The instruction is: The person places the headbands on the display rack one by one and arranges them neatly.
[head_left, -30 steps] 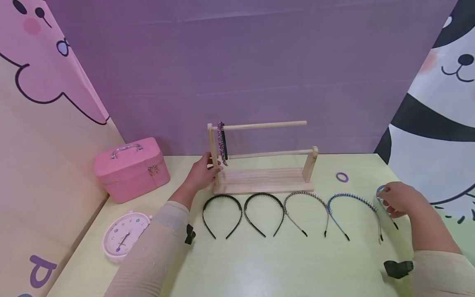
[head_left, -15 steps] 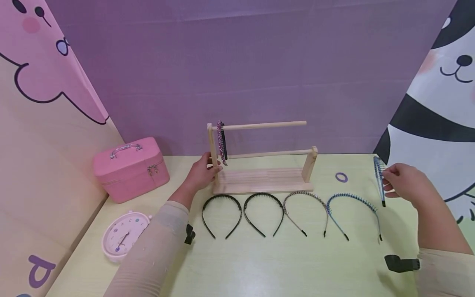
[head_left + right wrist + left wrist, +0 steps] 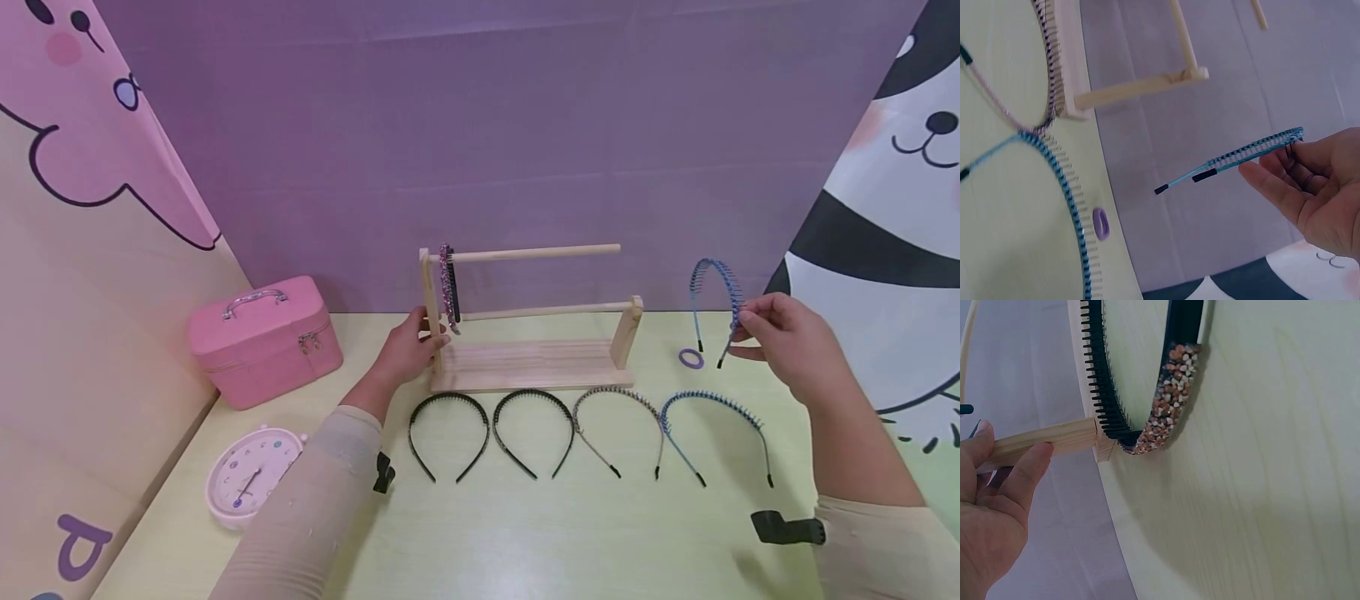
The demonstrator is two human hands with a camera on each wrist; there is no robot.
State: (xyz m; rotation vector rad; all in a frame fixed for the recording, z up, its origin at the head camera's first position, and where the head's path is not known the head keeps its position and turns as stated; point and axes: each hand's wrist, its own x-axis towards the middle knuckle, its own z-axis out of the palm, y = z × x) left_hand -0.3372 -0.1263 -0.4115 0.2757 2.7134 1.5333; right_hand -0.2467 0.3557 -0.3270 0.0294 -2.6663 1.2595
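My right hand point(image 3: 791, 346) pinches one side of a blue toothed headband point(image 3: 716, 268), raised above the table to the right of the wooden rack. In the right wrist view the same headband point(image 3: 1254, 150) appears nearly edge-on, its two black tips pointing left. At the wooden rack point(image 3: 532, 379), my left hand point(image 3: 408, 346) grips the left upright point(image 3: 1054, 439) between thumb and fingers. A glittery headband point(image 3: 449, 287) with black teeth hangs on the upper rod point(image 3: 540, 253), beside that upright.
In front of the rack lie two black headbands point(image 3: 450, 397) point(image 3: 532, 393), a greyish-pink one point(image 3: 618, 390) and a blue one point(image 3: 708, 395). A purple ring point(image 3: 691, 358) lies right of the rack. Leftward are a pink case point(image 3: 262, 342) and a pink clock point(image 3: 251, 475).
My right hand has lifted the blue headband off the table's right side and carried it up and left toward the rack. My left hand has stayed on the upright.
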